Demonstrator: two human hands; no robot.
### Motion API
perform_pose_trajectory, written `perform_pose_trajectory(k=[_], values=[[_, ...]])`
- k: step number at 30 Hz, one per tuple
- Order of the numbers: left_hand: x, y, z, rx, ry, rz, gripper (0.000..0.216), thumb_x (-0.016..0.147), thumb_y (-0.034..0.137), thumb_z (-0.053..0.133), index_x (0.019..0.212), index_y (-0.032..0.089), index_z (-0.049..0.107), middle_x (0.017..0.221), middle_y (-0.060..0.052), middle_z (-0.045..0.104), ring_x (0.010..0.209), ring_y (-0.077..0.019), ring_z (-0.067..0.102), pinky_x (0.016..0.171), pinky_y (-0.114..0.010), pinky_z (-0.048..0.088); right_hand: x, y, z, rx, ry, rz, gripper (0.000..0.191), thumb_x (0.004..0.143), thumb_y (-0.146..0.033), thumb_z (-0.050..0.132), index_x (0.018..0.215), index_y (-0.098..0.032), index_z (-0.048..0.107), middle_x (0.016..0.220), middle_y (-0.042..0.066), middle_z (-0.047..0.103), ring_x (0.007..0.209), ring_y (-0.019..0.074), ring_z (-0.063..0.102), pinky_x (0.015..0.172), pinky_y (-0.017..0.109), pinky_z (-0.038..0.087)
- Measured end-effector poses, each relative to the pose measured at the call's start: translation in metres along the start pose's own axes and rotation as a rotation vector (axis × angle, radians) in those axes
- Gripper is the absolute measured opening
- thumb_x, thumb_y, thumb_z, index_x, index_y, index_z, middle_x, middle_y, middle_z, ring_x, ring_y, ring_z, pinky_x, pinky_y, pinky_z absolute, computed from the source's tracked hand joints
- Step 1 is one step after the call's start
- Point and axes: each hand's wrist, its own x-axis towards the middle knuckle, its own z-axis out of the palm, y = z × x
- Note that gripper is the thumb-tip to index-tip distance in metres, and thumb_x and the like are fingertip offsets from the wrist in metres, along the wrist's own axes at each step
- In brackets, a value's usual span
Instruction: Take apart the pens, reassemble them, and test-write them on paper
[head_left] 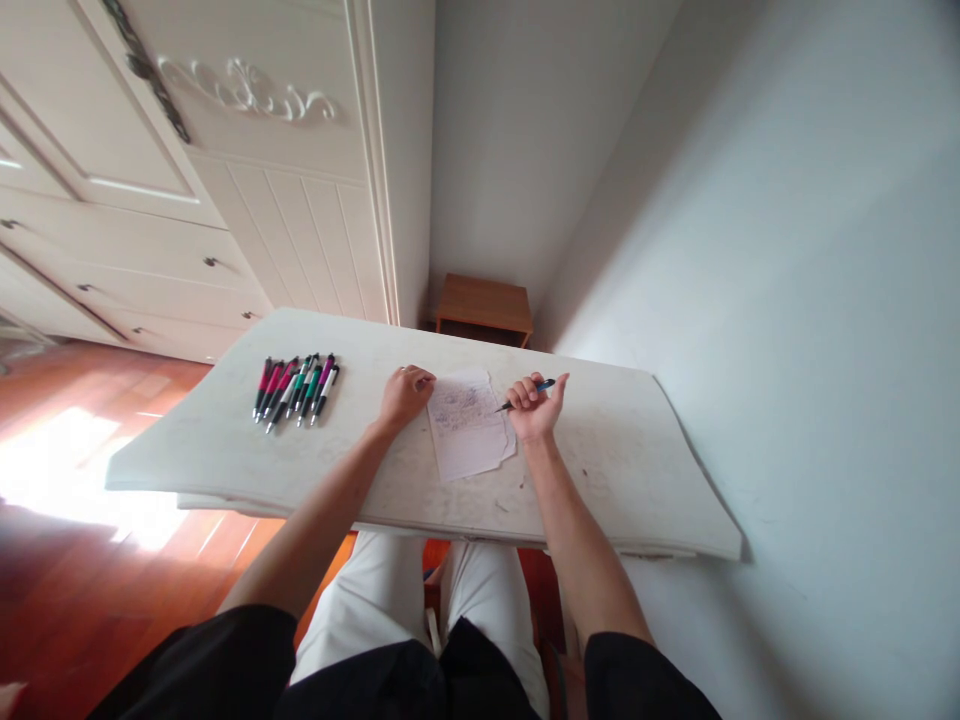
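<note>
My right hand [537, 408] is closed around a blue and black pen [546, 385], its thumb stretched out to the right. The pen's dark tip points left, at the right edge of a stack of white paper sheets [469, 455]. Dense blue scribbles cover the upper part of the top sheet. My left hand [406, 396] rests on the table at the sheets' upper left edge with its fingers curled; what is inside them, if anything, is hidden. To its left, several pens [296, 390] with pink, green, purple and white barrels lie side by side.
The white table [630, 470] has dark smudges and specks. A grey-white wall [825, 350] runs along its right side. Beyond the far edge stand a white cabinet [307, 230] and a small brown wooden stand [484, 303]. Sunlight falls on the reddish wooden floor [60, 590].
</note>
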Motion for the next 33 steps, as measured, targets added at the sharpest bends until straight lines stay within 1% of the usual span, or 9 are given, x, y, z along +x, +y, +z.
perform_pose_trajectory(k=[3, 5, 7, 9, 15, 18, 21, 26, 33], values=[[-0.001, 0.001, 0.000, 0.037, -0.013, 0.040, 0.022, 0.078, 0.020, 0.052, 0.086, 0.020, 0.072, 0.094, -0.006, 0.071, 0.088, -0.0214, 0.061, 0.088, -0.034, 0.047, -0.003, 0.001, 0.004, -0.071, -0.012, 0.074, 0.038, 0.093, -0.048, 0.046, 0.068, -0.022, 0.057, 0.042, -0.009, 0.022, 0.035, 0.0084, 0.022, 0.036, 0.020, 0.029], [-0.004, 0.001, 0.000, 0.054, -0.037, 0.072, 0.023, 0.079, 0.021, 0.052, 0.088, 0.020, 0.073, 0.097, -0.006, 0.071, 0.090, -0.0216, 0.060, 0.090, -0.035, 0.046, -0.006, 0.002, 0.008, -0.063, -0.047, 0.130, 0.034, 0.093, -0.043, 0.046, 0.071, -0.022, 0.061, 0.045, -0.006, 0.036, 0.039, 0.0088, 0.034, 0.041, 0.021, 0.036], [-0.007, 0.003, 0.000, 0.065, -0.061, 0.086, 0.023, 0.080, 0.022, 0.052, 0.090, 0.021, 0.073, 0.102, -0.005, 0.070, 0.094, -0.0217, 0.060, 0.092, -0.036, 0.045, -0.009, 0.003, 0.012, -0.029, -0.100, 0.179, 0.032, 0.092, -0.043, 0.045, 0.078, -0.022, 0.065, 0.062, 0.000, 0.057, 0.055, 0.0112, 0.052, 0.054, 0.025, 0.046], [-0.010, 0.004, -0.001, 0.077, -0.074, 0.088, 0.023, 0.081, 0.024, 0.052, 0.091, 0.022, 0.073, 0.107, -0.005, 0.070, 0.099, -0.0222, 0.059, 0.094, -0.036, 0.044, -0.012, 0.004, 0.015, -0.047, -0.143, 0.214, 0.036, 0.090, -0.048, 0.045, 0.083, -0.022, 0.068, 0.079, 0.005, 0.066, 0.070, 0.0154, 0.059, 0.065, 0.032, 0.050], [-0.019, 0.008, -0.003, 0.129, -0.128, 0.090, 0.026, 0.084, 0.030, 0.052, 0.098, 0.024, 0.074, 0.118, -0.004, 0.067, 0.110, -0.0256, 0.054, 0.093, -0.040, 0.042, -0.021, 0.003, 0.008, -0.335, -0.140, 0.174, 0.054, 0.085, -0.068, 0.039, 0.078, -0.022, 0.068, 0.049, -0.002, 0.051, 0.044, 0.0120, 0.045, 0.054, 0.031, 0.044], [-0.023, 0.011, -0.005, 0.154, -0.160, 0.105, 0.029, 0.085, 0.035, 0.053, 0.104, 0.025, 0.072, 0.124, -0.004, 0.064, 0.115, -0.0272, 0.051, 0.095, -0.042, 0.040, -0.030, 0.004, -0.001, -0.524, -0.111, 0.140, 0.047, 0.072, -0.066, 0.061, 0.087, -0.022, 0.068, 0.064, 0.001, 0.063, 0.055, 0.0133, 0.055, 0.053, 0.028, 0.045], [-0.025, 0.012, -0.007, 0.150, -0.201, 0.131, 0.031, 0.085, 0.036, 0.054, 0.109, 0.027, 0.070, 0.129, -0.003, 0.061, 0.121, -0.0265, 0.048, 0.099, -0.042, 0.037, -0.040, 0.009, -0.012, -0.769, -0.049, 0.039, 0.043, 0.061, -0.043, 0.081, 0.095, -0.021, 0.066, 0.078, 0.002, 0.069, 0.066, 0.0150, 0.062, 0.056, 0.025, 0.048], [-0.026, 0.011, -0.008, 0.161, -0.245, 0.135, 0.033, 0.084, 0.033, 0.053, 0.113, 0.030, 0.068, 0.134, -0.001, 0.057, 0.125, -0.0252, 0.045, 0.103, -0.042, 0.033, -0.050, 0.017, -0.024, -1.092, 0.026, -0.151, 0.027, 0.073, -0.041, 0.069, 0.083, -0.017, 0.062, 0.062, 0.001, 0.064, 0.052, 0.0116, 0.056, 0.044, 0.020, 0.041], [-0.025, 0.012, -0.007, 0.171, -0.230, 0.155, 0.036, 0.084, 0.047, 0.053, 0.113, 0.030, 0.068, 0.134, -0.002, 0.057, 0.126, -0.0262, 0.045, 0.102, -0.042, 0.035, -0.058, 0.022, -0.021, -1.415, -0.210, -0.190, 0.024, 0.079, -0.040, 0.060, 0.080, -0.017, 0.063, 0.065, 0.004, 0.066, 0.053, 0.0135, 0.057, 0.051, 0.024, 0.046]])
